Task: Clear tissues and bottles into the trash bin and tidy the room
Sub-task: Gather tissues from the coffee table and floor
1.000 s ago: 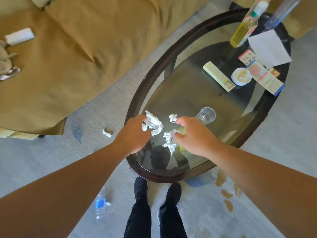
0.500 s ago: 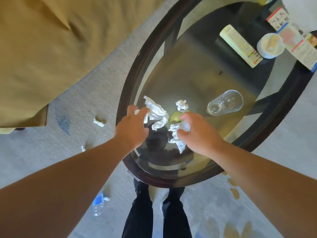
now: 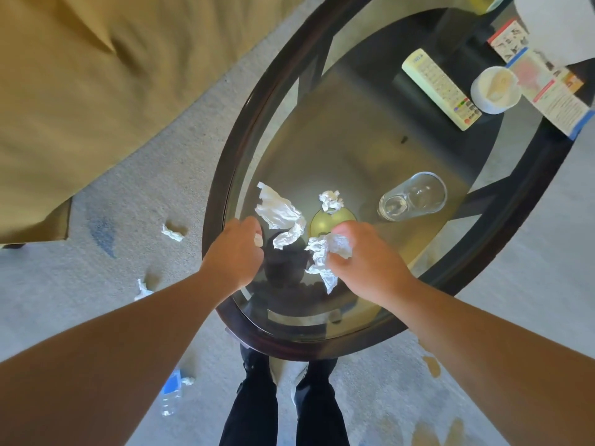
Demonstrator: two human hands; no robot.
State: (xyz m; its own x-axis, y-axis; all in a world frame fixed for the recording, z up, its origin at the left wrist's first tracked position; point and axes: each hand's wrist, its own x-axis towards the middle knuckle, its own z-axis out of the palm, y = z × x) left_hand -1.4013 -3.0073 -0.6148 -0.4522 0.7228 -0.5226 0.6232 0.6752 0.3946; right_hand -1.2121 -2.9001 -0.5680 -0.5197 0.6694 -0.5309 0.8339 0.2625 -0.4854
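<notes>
Six tissues (image 3: 280, 217) are showing, three at centre over the table (image 3: 217, 194) and three at lower left on the carpet (image 3: 145, 194), while one bottle (image 3: 170, 394), one glass (image 3: 413, 201), one remote (image 3: 441, 91), one tub (image 3: 495, 90) and two leaflets (image 3: 553, 94) are showing too.

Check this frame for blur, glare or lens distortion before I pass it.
Head view: the wide-angle lens bows the dark-rimmed oval glass table and stretches the forearms. The tan fabric sofa is motion-smeared. The glass top mirrors a dark silhouette near its front edge. The crumpled white tissue gripped by the right hand is sharp and brightly lit.
</notes>
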